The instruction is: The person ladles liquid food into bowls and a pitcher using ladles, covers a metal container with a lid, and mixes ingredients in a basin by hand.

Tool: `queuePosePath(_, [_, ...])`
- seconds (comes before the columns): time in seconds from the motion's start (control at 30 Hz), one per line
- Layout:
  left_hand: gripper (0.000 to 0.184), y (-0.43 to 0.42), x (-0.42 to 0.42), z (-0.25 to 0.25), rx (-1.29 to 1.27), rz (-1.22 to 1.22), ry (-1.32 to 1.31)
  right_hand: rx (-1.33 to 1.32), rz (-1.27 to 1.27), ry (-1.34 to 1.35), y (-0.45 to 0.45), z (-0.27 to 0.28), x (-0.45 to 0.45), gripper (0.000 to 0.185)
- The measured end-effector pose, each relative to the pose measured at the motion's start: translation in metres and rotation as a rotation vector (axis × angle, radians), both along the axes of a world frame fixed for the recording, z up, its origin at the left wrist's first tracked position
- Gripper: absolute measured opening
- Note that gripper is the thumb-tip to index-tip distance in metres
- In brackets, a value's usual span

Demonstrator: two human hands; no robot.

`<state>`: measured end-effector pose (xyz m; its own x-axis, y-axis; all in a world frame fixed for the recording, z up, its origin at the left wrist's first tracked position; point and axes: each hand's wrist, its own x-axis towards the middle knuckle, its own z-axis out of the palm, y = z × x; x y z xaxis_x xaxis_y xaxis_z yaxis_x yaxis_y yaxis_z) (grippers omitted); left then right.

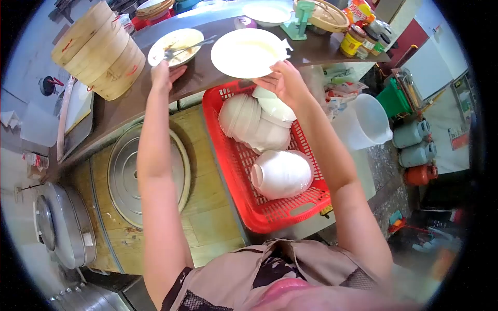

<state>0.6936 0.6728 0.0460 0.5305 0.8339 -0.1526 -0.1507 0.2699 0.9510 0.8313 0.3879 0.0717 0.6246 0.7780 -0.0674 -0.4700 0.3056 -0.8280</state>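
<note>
My left hand [167, 76] grips the near rim of a used plate [188, 39] with brown food residue on it. A metal utensil [195, 47], perhaps a spoon or fork, lies across that plate, its handle sticking out to the right. My right hand [284, 84] is closed on the lower right edge of a larger white plate [244, 54], its fingers partly hidden below. Both plates are at the brown counter [207, 72]. Under my right arm, stacked white bowls [282, 173] lie on their sides in a red plastic basket [244, 207].
Stacked bamboo steamers [101, 52] stand at the left of the counter. Sauce jars [353, 41] and a green stand [299, 23] are at the right. A round metal lid [148, 171] rests on the wooden surface. Beyond the basket is a white bucket [363, 122].
</note>
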Motion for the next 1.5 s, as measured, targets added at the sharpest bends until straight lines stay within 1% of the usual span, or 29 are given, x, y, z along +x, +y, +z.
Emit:
queuePosePath(0.1, [0.039,0.014,-0.042,-0.005,0.003,0.015,-0.001,0.000,0.019,0.121,0.033,-0.004,0.001,0.035])
queuePosePath(0.2, [0.040,0.014,-0.082,-0.004,0.001,-0.054,0.088,0.042,0.082,0.145,0.066,-0.009,0.003,0.036])
queuePosePath(0.27, [0.039,0.003,-0.098,0.000,-0.020,-0.042,0.076,0.042,0.085,0.146,0.089,-0.011,0.005,0.037])
queuePosePath(0.5, [0.035,-0.012,-0.113,-0.003,-0.051,-0.045,-0.027,-0.011,0.009,0.197,0.158,-0.015,0.018,0.040])
queuePosePath(0.57, [0.033,-0.005,-0.113,-0.014,-0.089,-0.056,-0.085,-0.001,-0.039,0.198,0.176,-0.021,0.020,0.039])
queuePosePath(0.6, [0.034,-0.006,-0.109,-0.013,-0.113,-0.034,-0.069,0.082,-0.021,0.172,0.185,-0.032,0.024,0.036])
queuePosePath(0.63, [0.036,-0.009,-0.104,-0.014,-0.074,-0.059,-0.110,-0.120,-0.019,-0.111,0.187,-0.041,0.029,0.034])
queuePosePath(0.67, [0.038,-0.009,-0.098,-0.016,-0.114,-0.019,-0.099,-0.043,-0.088,0.066,0.188,-0.030,0.021,0.031])
queuePosePath(0.7, [0.041,0.000,-0.094,-0.024,-0.145,-0.075,-0.150,-0.087,-0.128,0.075,0.195,-0.042,0.027,0.030])
queuePosePath(0.73, [0.043,-0.003,-0.087,-0.026,-0.116,-0.047,-0.151,-0.174,-0.257,0.265,0.174,-0.012,0.009,0.034])
queuePosePath(0.77, [0.044,-0.026,-0.077,-0.017,-0.119,0.035,-0.153,-0.290,-0.269,0.243,0.168,-0.010,0.009,0.041])
queuePosePath(0.8, [0.044,-0.036,-0.072,-0.019,-0.155,0.091,-0.183,-0.369,-0.195,0.184,0.156,-0.004,0.008,0.046])
queuePosePath(0.83, [0.042,-0.053,-0.068,-0.023,-0.180,0.120,-0.206,-0.323,-0.248,0.087,0.150,-0.007,0.005,0.048])
queuePosePath(0.87, [0.040,-0.078,-0.062,-0.028,-0.205,0.159,-0.230,-0.402,-0.376,-0.091,0.169,-0.032,0.019,0.056])
queuePosePath(0.93, [0.036,-0.160,-0.044,-0.029,0.034,-0.183,-0.094,-0.294,-0.455,-0.167,0.086,0.008,-0.011,0.064])
queuePosePath(0.97, [0.030,-0.206,-0.026,-0.035,0.039,-0.254,-0.141,-0.189,-0.508,-0.285,0.045,0.006,-0.021,0.062])
queuePosePath(1.0, [0.027,-0.261,-0.008,-0.020,-0.005,-0.288,0.001,-0.081,-0.561,-0.406,0.005,0.001,-0.027,0.061])
queuePosePath(1.03, [0.020,-0.305,0.000,-0.018,-0.035,-0.422,-0.049,-0.076,-0.701,-0.570,-0.047,0.004,-0.025,0.054])
queuePosePath(1.07, [0.021,-0.338,0.013,-0.033,-0.077,-0.610,-0.085,-0.076,-0.842,-0.736,-0.099,0.005,-0.025,0.046])
queuePosePath(1.1, [0.020,-0.371,0.023,-0.035,-0.127,-0.753,-0.068,-0.157,-1.148,-1.015,-0.145,-0.006,-0.001,0.030])
queuePosePath(1.13, [0.019,-0.404,0.032,-0.036,-0.177,-0.894,-0.052,-0.239,-1.187,-0.859,-0.195,-0.007,0.018,0.020])
queuePosePath(1.17, [0.019,-0.433,0.039,-0.036,-0.188,-0.961,-0.058,-0.460,-1.451,-1.079,-0.245,-0.014,0.053,0.021])
queuePosePath(1.2, [0.018,-0.459,0.044,-0.036,-0.200,-1.027,-0.064,-0.648,-1.553,-1.063,-0.286,-0.021,0.086,0.030])
queuePosePath(1.27, [0.019,-0.504,0.055,-0.034,-0.188,-1.093,-0.048,-1.051,-1.389,-1.025,-0.345,-0.057,0.149,0.040])
queuePosePath(1.3, [0.019,-0.526,0.060,-0.038,-0.186,-1.113,-0.036,-1.053,-1.412,-1.006,-0.363,-0.078,0.152,0.040])
queuePosePath(1.37, [0.019,-0.563,0.061,-0.049,-0.157,-1.129,-0.016,-1.166,-0.779,-0.761,-0.382,-0.111,0.151,0.049])
queuePosePath(1.43, [0.022,-0.581,0.057,-0.071,-0.107,-1.160,-0.021,-1.079,-0.767,-0.909,-0.392,-0.123,0.119,0.055])
queuePosePath(1.47, [0.022,-0.583,0.050,-0.080,-0.107,-1.181,-0.005,-0.994,-0.690,-0.730,-0.393,-0.126,0.092,0.056])
queuePosePath(1.5, [0.025,-0.586,0.044,-0.086,-0.059,-1.105,0.039,-0.906,-0.623,-0.554,-0.397,-0.125,0.066,0.058])
